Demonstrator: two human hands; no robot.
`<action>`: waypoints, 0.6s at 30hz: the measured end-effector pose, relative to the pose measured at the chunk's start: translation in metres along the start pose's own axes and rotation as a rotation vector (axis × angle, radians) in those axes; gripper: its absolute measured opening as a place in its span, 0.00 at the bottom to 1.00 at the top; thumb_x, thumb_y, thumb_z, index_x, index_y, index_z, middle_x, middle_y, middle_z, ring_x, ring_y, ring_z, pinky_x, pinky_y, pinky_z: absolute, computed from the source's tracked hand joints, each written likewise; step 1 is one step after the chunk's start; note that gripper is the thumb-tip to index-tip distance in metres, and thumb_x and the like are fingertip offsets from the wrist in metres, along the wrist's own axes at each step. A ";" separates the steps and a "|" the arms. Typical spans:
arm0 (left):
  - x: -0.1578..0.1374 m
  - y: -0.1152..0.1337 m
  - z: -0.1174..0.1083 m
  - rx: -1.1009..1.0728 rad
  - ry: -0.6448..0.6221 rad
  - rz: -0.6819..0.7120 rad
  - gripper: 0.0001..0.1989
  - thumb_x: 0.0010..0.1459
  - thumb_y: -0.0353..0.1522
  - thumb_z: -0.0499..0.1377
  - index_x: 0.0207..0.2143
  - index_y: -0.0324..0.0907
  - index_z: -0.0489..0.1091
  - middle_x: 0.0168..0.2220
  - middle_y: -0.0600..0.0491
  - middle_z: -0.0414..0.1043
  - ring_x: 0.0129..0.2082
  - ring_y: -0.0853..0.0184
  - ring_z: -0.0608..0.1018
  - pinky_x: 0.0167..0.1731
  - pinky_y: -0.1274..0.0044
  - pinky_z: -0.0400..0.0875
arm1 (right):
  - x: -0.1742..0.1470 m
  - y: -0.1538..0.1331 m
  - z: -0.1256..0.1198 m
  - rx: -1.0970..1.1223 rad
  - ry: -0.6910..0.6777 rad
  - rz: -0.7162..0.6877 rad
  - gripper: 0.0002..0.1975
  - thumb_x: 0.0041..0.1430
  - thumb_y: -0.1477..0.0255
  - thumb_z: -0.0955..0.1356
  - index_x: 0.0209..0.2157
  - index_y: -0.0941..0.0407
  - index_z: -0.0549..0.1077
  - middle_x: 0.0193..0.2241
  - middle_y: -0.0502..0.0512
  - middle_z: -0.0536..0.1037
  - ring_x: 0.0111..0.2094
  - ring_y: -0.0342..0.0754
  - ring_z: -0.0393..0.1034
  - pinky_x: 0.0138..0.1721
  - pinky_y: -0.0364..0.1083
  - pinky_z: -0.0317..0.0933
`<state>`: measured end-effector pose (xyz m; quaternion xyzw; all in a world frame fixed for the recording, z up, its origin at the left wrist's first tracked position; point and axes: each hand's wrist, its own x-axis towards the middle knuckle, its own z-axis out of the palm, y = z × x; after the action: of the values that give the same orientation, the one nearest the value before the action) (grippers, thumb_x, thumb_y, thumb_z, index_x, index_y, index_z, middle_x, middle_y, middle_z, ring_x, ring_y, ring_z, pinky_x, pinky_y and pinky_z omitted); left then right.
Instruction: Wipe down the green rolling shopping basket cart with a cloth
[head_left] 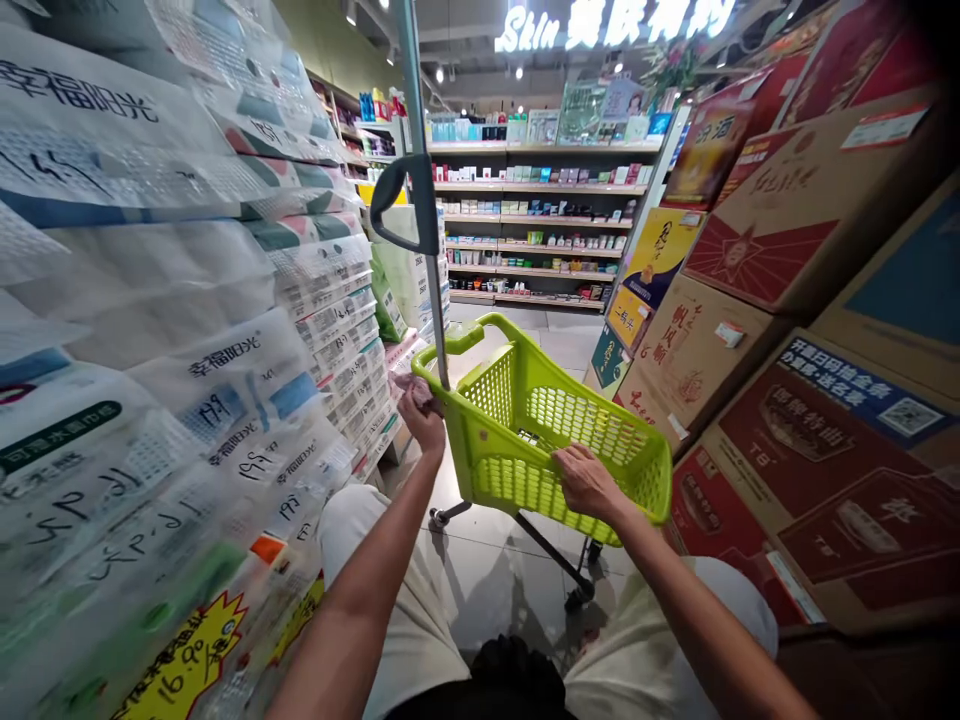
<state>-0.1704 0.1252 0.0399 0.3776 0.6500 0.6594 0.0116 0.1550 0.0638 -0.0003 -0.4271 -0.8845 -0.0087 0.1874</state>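
A lime-green shopping cart (pixel 499 480) with perforated basket walls stands before my knees, turned sideways in the aisle. My left hand (pixel 424 425) is closed on a pinkish cloth (pixel 420 390) and presses it against the basket's left end, beside the upright pole. Fingers of my right hand (pixel 589 480) are curled over the near rim of the basket, gripping it. From the cart's left end rises a tall grey pole (pixel 437 310) with a dark grey loop handle (pixel 405 205) on it. Little shows inside the basket; something small and pale lies on its floor.
Plastic-wrapped paper packs (pixel 247 370) are stacked high close on the left. Cardboard cartons (pixel 772 210) form a wall on the right. Shelves of small boxed goods (pixel 540 188) stand at the aisle's far end. The cart's wheels (pixel 579 597) rest on pale floor tiles.
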 end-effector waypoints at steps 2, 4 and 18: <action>-0.040 0.001 0.008 -0.066 -0.039 -0.040 0.26 0.58 0.22 0.52 0.58 0.42 0.64 0.57 0.42 0.68 0.63 0.58 0.70 0.65 0.65 0.63 | 0.008 -0.007 0.013 0.015 0.122 0.137 0.25 0.53 0.77 0.65 0.54 0.57 0.70 0.48 0.64 0.78 0.51 0.57 0.70 0.63 0.57 0.54; -0.081 0.001 0.016 -0.112 -0.103 -0.112 0.22 0.61 0.25 0.52 0.57 0.43 0.65 0.56 0.43 0.69 0.61 0.59 0.72 0.63 0.66 0.65 | 0.019 -0.015 0.027 0.057 0.340 0.376 0.22 0.54 0.72 0.65 0.53 0.57 0.70 0.48 0.65 0.78 0.51 0.59 0.69 0.59 0.58 0.56; -0.079 0.081 0.003 0.125 -0.027 0.173 0.30 0.58 0.22 0.52 0.63 0.45 0.66 0.70 0.42 0.58 0.71 0.52 0.61 0.70 0.56 0.56 | -0.012 0.036 0.011 0.270 0.480 0.581 0.10 0.48 0.66 0.64 0.34 0.52 0.68 0.37 0.55 0.74 0.48 0.57 0.63 0.56 0.57 0.53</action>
<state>-0.0738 0.0754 0.0714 0.4409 0.6547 0.6110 -0.0602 0.1855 0.0794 -0.0202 -0.6168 -0.6510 0.0616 0.4380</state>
